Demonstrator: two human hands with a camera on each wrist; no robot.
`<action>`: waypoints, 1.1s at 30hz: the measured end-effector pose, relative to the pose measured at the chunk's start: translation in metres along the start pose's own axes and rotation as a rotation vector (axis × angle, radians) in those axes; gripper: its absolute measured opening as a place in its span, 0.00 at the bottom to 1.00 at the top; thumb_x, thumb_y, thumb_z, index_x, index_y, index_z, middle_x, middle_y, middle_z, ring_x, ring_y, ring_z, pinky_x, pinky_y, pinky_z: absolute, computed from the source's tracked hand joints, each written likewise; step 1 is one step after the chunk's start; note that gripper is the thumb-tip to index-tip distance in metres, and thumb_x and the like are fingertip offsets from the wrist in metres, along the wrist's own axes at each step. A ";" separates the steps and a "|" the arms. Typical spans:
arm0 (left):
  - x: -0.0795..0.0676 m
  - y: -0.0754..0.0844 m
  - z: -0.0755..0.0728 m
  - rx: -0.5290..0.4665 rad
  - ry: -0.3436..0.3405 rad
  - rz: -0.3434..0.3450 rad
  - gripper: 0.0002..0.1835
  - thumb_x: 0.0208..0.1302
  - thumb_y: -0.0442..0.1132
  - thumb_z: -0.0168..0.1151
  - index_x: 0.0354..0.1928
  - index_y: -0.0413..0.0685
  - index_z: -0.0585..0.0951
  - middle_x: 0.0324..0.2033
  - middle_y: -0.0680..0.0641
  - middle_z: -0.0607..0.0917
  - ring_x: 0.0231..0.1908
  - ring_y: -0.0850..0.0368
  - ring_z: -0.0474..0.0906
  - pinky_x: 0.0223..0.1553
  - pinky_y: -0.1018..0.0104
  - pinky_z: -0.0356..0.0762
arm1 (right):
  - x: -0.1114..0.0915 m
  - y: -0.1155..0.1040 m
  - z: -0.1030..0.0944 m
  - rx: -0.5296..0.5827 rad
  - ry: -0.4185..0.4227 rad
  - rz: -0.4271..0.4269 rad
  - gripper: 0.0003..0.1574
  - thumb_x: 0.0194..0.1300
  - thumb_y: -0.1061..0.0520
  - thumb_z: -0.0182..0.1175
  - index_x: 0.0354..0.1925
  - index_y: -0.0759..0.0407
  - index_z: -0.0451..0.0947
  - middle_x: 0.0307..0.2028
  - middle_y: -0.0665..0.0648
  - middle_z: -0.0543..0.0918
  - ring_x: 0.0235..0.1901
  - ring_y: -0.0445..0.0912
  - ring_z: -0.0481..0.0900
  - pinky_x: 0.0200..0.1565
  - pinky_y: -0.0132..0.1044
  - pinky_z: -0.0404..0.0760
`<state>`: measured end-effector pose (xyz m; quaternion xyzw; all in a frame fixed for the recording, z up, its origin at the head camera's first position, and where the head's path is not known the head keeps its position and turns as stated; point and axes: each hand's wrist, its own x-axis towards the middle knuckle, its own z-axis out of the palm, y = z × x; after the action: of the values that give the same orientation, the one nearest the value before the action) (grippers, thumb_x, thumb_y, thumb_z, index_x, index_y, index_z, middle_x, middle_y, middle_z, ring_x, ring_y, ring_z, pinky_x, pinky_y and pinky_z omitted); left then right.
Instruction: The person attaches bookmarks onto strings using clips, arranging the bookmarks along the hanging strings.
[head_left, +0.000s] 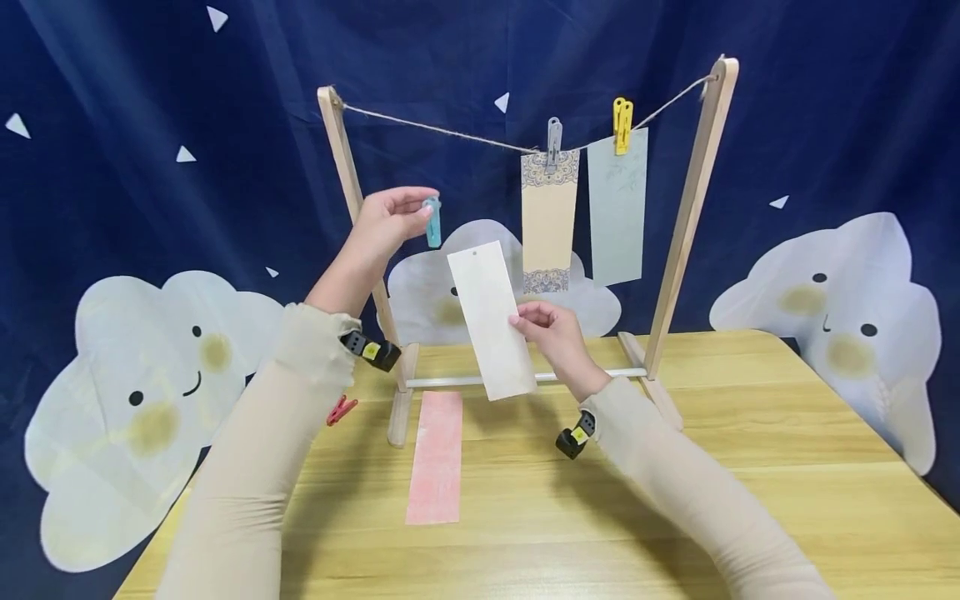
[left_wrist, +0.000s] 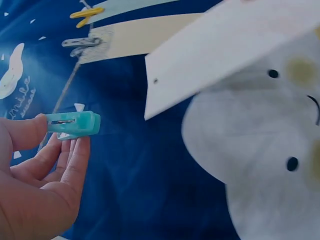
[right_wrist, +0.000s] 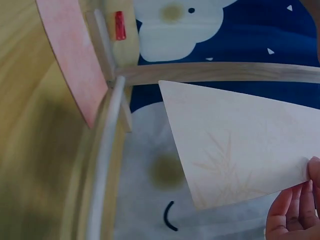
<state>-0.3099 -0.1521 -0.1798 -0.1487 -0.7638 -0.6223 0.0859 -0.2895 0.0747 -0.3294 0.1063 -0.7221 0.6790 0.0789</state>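
Note:
My left hand [head_left: 393,218] pinches a turquoise clothespin [head_left: 433,222] between thumb and fingers, in front of the left post and below the twine. In the left wrist view the clothespin [left_wrist: 75,124] points toward the middle of the frame. By its right edge, my right hand [head_left: 551,329] pinches a cream paper bookmark [head_left: 491,321] with a small hole near its top. The bookmark hangs tilted below the twine, its top corner near the clothespin but apart from it. A faint bamboo print shows on the bookmark [right_wrist: 235,150] in the right wrist view.
Twine [head_left: 442,131] spans a wooden stand [head_left: 686,225]. From it hang a patterned beige bookmark [head_left: 550,225] under a grey clothespin [head_left: 553,143] and a pale green one [head_left: 618,212] under a yellow clothespin [head_left: 622,125]. A pink bookmark [head_left: 435,458] and red clothespin [head_left: 342,410] lie on the table [head_left: 600,533].

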 end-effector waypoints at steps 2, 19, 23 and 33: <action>0.005 0.007 0.004 -0.013 0.016 -0.005 0.16 0.67 0.32 0.55 0.56 0.38 0.76 0.38 0.52 0.80 0.40 0.61 0.76 0.57 0.62 0.71 | 0.004 -0.003 0.001 -0.018 0.004 -0.003 0.12 0.62 0.62 0.62 0.41 0.70 0.78 0.33 0.55 0.82 0.32 0.42 0.79 0.37 0.32 0.81; 0.028 0.048 0.019 -0.046 0.132 0.040 0.15 0.65 0.32 0.57 0.54 0.41 0.79 0.36 0.51 0.79 0.40 0.61 0.76 0.52 0.69 0.74 | 0.028 -0.037 0.000 -0.021 0.089 -0.069 0.14 0.61 0.59 0.64 0.44 0.66 0.78 0.34 0.52 0.82 0.34 0.40 0.78 0.38 0.31 0.78; 0.033 0.061 0.022 -0.072 0.162 0.027 0.15 0.65 0.32 0.58 0.53 0.43 0.80 0.37 0.51 0.79 0.41 0.60 0.76 0.51 0.72 0.74 | 0.032 -0.043 -0.001 -0.012 0.121 -0.092 0.13 0.61 0.60 0.64 0.43 0.67 0.79 0.31 0.48 0.82 0.30 0.39 0.77 0.37 0.33 0.78; 0.053 0.086 0.027 -0.081 0.228 0.044 0.12 0.63 0.29 0.58 0.48 0.40 0.81 0.33 0.51 0.80 0.35 0.62 0.74 0.44 0.73 0.74 | 0.042 -0.058 0.000 0.021 0.147 -0.114 0.13 0.60 0.60 0.64 0.43 0.66 0.79 0.28 0.46 0.82 0.29 0.39 0.77 0.34 0.31 0.76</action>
<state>-0.3295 -0.1037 -0.0896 -0.0971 -0.7198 -0.6634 0.1798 -0.3148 0.0698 -0.2627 0.0980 -0.7001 0.6867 0.1693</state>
